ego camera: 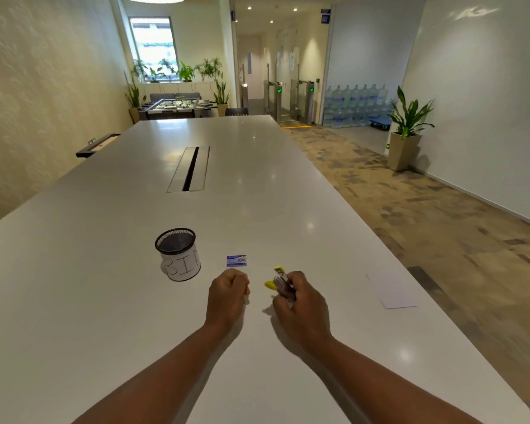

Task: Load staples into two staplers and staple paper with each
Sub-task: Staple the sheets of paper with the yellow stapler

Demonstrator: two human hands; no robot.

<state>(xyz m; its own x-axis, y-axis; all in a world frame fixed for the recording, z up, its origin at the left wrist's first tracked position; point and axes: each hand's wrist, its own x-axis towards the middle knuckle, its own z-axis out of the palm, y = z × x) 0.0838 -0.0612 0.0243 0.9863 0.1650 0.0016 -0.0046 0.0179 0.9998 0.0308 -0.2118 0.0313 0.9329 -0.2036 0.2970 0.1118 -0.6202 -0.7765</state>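
Observation:
My right hand (300, 301) grips a small yellow stapler (276, 280) just above the white table, its lid swung open so the metal channel shows. To the left of it, my left hand (227, 290) is closed into a fist, fingertips pinched together; whether it holds staples is too small to tell. A small blue staple box (236, 261) lies on the table just beyond my left hand. A white sheet of paper (392, 290) lies flat near the table's right edge. Only one stapler is in view.
A black mesh cup labelled "BIN" (178, 255) stands to the left of the staple box. The long white table (135, 301) has a cable slot (191, 169) farther up its middle. Carpeted floor lies beyond its right edge.

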